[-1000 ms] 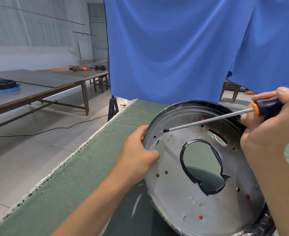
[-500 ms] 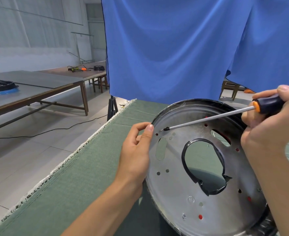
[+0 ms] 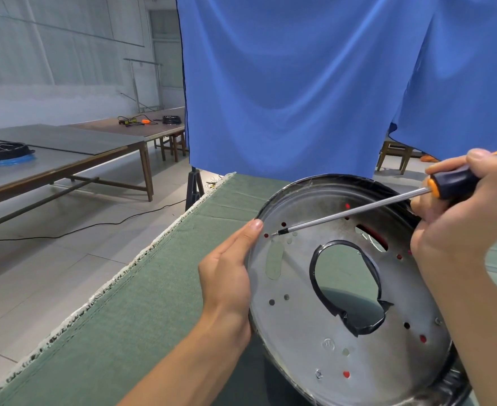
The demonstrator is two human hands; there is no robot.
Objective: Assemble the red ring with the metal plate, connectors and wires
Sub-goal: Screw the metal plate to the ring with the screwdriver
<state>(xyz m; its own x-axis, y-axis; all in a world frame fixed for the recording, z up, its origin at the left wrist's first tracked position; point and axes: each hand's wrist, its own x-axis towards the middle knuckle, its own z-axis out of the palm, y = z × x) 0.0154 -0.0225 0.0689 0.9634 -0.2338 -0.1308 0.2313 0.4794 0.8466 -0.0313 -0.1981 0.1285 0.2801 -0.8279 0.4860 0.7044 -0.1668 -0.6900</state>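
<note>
Metal plate [image 3: 314, 312], a round disc with a large taped central opening, is standing tilted on its lower edge on the green mat [image 3: 141, 312], its holed face turned toward the camera and its upper rim leaning away toward the blue curtain [image 3: 300, 83] behind the plate. Red ring [image 3: 373, 234] is showing only through the plate's slot and small holes, so it appears to be lying behind the plate. Left hand [image 3: 229, 276] is bracing the plate's left rim, fingers straight and pressed flat against the edge, gripping nothing. Right hand [image 3: 464, 218], at the plate's upper right, is curling its fingers round the handle of the screwdriver [image 3: 358, 212]. The shaft's long axis is running from upper right down to lower left across the plate, its tip carrying a small screw just beside a hole near the left rim. Seating the screw well probably calls for squaring the shaft to the plate's face and holding the rim steady.
</note>
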